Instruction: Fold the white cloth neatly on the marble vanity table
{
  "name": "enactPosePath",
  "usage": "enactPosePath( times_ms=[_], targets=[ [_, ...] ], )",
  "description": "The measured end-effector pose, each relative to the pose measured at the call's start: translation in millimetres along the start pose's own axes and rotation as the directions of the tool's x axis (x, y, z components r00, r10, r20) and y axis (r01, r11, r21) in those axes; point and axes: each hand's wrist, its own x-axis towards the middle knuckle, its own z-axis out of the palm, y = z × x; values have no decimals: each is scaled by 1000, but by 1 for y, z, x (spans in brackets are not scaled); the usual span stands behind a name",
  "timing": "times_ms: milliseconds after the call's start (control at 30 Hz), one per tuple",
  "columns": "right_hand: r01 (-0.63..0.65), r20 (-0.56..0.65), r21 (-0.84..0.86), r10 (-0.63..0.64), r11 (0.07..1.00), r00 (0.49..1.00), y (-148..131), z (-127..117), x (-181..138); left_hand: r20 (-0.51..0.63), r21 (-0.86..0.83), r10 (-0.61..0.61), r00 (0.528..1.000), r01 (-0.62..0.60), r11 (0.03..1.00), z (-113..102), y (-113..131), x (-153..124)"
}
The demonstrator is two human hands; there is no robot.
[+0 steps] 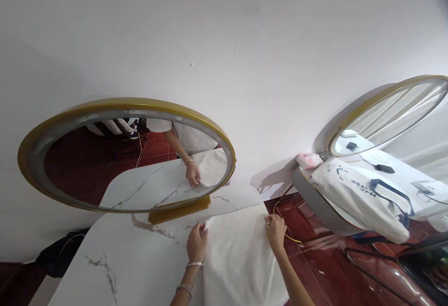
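A white cloth (241, 254) with a finely jagged far edge lies spread on the white marble-patterned table (140, 259), and its near part runs out of view at the bottom. At its far left corner, my left hand (197, 243) has its fingers closed on the edge. My right hand (276, 230) pinches the far right corner, close to the table's right side. Bracelets circle my left wrist. Just beyond the cloth stands a round gold-framed mirror (133, 166), which reflects a hand and part of the cloth.
The mirror rests on a gold base (180, 210) near the wall. To the right, a second table holds a white printed bag (353, 191), a tissue pack (310, 160), a black adapter (384, 169) and another mirror (388, 114). A black bag (59, 252) sits low at left.
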Motion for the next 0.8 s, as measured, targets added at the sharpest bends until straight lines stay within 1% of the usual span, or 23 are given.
enactPosePath(
  times_ms=[167, 267, 367, 433, 533, 600, 667, 733, 800],
  targets=[
    [-7, 24, -19, 8, 1000, 1000, 0, 1, 4, 6, -17, 16, 1000, -16, 1000, 3, 2, -5],
    [17, 35, 13, -17, 1000, 999, 2, -1, 10, -9, -81, 34, 999, -34, 996, 1, 1, -9],
    [68, -10, 75, -67, 995, 998, 2, -2, 14, -95, -201, 17, 995, -35, 979, 2, 3, -13],
    [98, -52, 118, -92, 988, 994, 1, 1, 14, -157, -284, -13, 988, -32, 958, 7, 7, -15],
    [141, -102, 170, -125, 975, 987, -3, 9, 17, -200, -416, -18, 980, -68, 907, 18, 12, -12],
    [167, -129, 187, -144, 968, 981, -8, 15, 22, -230, -464, -12, 973, -99, 880, 23, 14, -7],
    [179, -152, 186, -152, 966, 977, -13, 20, 30, -262, -458, -4, 965, -121, 881, 26, 13, -1],
    [169, -186, 164, -138, 972, 973, -19, 23, 34, -300, -419, 23, 954, -153, 895, 27, 11, 3],
    [161, -217, 140, -128, 977, 968, -23, 26, 29, -330, -313, 118, 936, -227, 922, 30, 9, 3]
  ],
)
